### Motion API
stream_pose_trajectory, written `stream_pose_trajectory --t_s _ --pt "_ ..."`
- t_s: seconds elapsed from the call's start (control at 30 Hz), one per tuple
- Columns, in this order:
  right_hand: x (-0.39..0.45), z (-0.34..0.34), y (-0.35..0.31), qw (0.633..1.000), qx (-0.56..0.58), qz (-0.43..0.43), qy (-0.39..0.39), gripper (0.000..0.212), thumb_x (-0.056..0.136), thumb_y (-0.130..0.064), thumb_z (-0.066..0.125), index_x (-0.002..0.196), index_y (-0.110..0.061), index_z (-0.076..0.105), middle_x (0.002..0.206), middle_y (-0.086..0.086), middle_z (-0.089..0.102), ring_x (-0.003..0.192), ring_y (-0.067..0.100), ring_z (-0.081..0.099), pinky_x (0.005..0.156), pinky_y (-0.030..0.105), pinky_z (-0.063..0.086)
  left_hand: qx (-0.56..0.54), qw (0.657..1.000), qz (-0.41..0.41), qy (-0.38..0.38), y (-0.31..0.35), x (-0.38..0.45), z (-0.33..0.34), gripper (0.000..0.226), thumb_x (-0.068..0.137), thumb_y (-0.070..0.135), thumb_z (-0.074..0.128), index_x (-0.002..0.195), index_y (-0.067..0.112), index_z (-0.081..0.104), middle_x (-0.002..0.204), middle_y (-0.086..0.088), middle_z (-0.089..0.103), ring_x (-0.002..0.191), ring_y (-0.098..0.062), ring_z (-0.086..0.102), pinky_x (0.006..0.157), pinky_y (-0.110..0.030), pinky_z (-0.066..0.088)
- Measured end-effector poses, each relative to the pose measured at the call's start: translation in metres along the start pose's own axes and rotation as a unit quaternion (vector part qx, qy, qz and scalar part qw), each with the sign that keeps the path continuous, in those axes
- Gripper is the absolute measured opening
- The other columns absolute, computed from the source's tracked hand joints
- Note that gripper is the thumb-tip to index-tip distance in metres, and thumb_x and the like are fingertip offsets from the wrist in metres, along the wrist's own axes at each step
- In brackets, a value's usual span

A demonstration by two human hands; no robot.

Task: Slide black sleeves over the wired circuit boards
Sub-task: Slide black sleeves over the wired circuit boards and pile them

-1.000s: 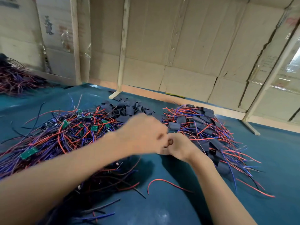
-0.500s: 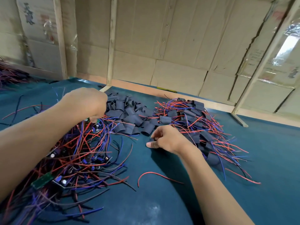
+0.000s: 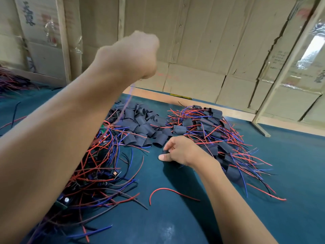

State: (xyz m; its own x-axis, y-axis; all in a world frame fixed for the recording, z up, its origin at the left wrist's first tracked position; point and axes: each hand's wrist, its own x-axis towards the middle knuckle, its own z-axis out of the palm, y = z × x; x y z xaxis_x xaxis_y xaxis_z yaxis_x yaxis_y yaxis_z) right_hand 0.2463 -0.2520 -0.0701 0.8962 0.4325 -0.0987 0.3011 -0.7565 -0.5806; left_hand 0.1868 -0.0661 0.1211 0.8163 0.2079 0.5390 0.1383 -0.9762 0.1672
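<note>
Left hand, raised, pinches wires drawn from tangle; right hand pinches sleeve on bench; advise lifting straight to free board unsnagged.

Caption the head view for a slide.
Left hand lifts wires from the unsleeved pile; right hand pinches a black sleeve on the blue table.
</note>
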Motion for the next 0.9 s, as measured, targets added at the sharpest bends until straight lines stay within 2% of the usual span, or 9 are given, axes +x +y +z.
stream_pose_trajectory --t_s 0.07,0.13,0.23,0.4,0.47,0.57,0.63,0.73,0.9 --pt "-0.002 -0.001 -0.001 1.000 -0.004 -0.004 -0.001 0.030 0.076 -0.037 0.088 0.091 -0.025 0.064 0.097 -0.003 0.065 0.095 0.016 0.067 0.065 0.023 0.049 -0.088 0.996 0.020 0.018 0.009 0.001 -0.005 0.032 0.086 0.009 0.069 0.114 0.024 0.065 0.096 -0.001 0.062 0.064 -0.025 0.066 0.066 -0.042 0.058" --pt "-0.003 -0.001 -0.003 1.000 -0.017 -0.007 -0.002 0.029 0.077 -0.037 0.087 0.088 -0.026 0.062 0.093 -0.006 0.063 0.093 0.016 0.066 0.069 0.025 0.049 -0.281 0.960 0.018 0.000 0.017 -0.005 0.004 0.030 0.090 0.009 0.070 0.117 0.022 0.066 0.105 -0.006 0.066 0.074 -0.022 0.072 0.065 -0.040 0.062" --pt "-0.005 0.000 -0.005 0.999 -0.042 -0.009 0.001 0.029 0.080 -0.039 0.084 0.095 -0.027 0.063 0.095 -0.007 0.058 0.098 0.018 0.062 0.081 0.026 0.047 -0.580 0.810 -0.047 -0.074 0.021 -0.027 0.041 0.024 0.095 0.000 0.063 0.117 0.009 0.062 0.102 -0.014 0.065 0.083 -0.021 0.068 0.071 -0.038 0.063" --pt "-0.007 0.000 -0.004 0.996 -0.056 -0.057 0.034 0.024 0.078 -0.038 0.084 0.080 -0.031 0.061 0.082 -0.015 0.053 0.078 0.003 0.055 0.064 0.016 0.040 -0.789 0.582 -0.159 -0.114 0.021 -0.053 0.119 0.020 0.099 -0.005 0.050 0.116 0.000 0.060 0.094 -0.012 0.062 0.077 -0.020 0.067 0.078 -0.037 0.062" --pt "-0.007 0.000 -0.004 0.995 -0.045 -0.076 0.045 0.022 0.076 -0.035 0.085 0.080 -0.030 0.064 0.082 -0.013 0.058 0.075 0.000 0.055 0.058 0.011 0.038 -0.829 0.516 -0.189 -0.106 0.020 -0.061 0.142 0.019 0.100 -0.004 0.048 0.115 -0.002 0.060 0.093 -0.013 0.063 0.068 -0.017 0.070 0.074 -0.034 0.062" --pt "-0.007 -0.003 -0.003 0.994 -0.007 -0.089 0.062 0.018 0.079 -0.022 0.083 0.086 -0.025 0.067 0.087 -0.005 0.065 0.076 0.009 0.057 0.068 0.024 0.043 -0.867 0.445 -0.213 -0.070 0.019 -0.066 0.161 0.018 0.101 -0.002 0.048 0.114 -0.005 0.060 0.095 -0.014 0.063 0.066 -0.015 0.069 0.074 -0.032 0.062" --pt "-0.008 -0.009 -0.001 0.989 0.085 -0.098 0.076 0.014 0.080 -0.006 0.078 0.088 -0.015 0.070 0.076 -0.003 0.068 0.059 0.009 0.058 0.064 0.026 0.048 -0.889 0.397 -0.222 -0.053 0.019 -0.068 0.164 0.018 0.101 -0.001 0.048 0.114 -0.007 0.060 0.095 -0.016 0.064 0.072 -0.017 0.069 0.075 -0.032 0.061" --pt "-0.015 -0.025 0.001 0.967 0.221 -0.089 0.093 0.011 0.083 0.004 0.075 0.088 -0.006 0.071 0.060 0.002 0.068 0.047 0.013 0.058 0.050 0.024 0.049 -0.897 0.380 -0.214 -0.071 0.021 -0.072 0.163 0.022 0.102 -0.001 0.047 0.118 -0.012 0.057 0.094 -0.021 0.068 0.082 -0.022 0.071 0.078 -0.031 0.061" --pt "-0.033 -0.052 0.018 0.923 0.340 -0.134 0.118 0.027 0.077 0.002 0.082 0.102 -0.005 0.075 0.084 0.011 0.077 0.071 0.025 0.074 0.073 0.027 0.059 -0.890 0.406 -0.191 -0.077 0.023 -0.075 0.163 0.019 0.102 0.008 0.051 0.114 0.000 0.062 0.096 -0.014 0.072 0.087 -0.023 0.072 0.082 -0.032 0.061"
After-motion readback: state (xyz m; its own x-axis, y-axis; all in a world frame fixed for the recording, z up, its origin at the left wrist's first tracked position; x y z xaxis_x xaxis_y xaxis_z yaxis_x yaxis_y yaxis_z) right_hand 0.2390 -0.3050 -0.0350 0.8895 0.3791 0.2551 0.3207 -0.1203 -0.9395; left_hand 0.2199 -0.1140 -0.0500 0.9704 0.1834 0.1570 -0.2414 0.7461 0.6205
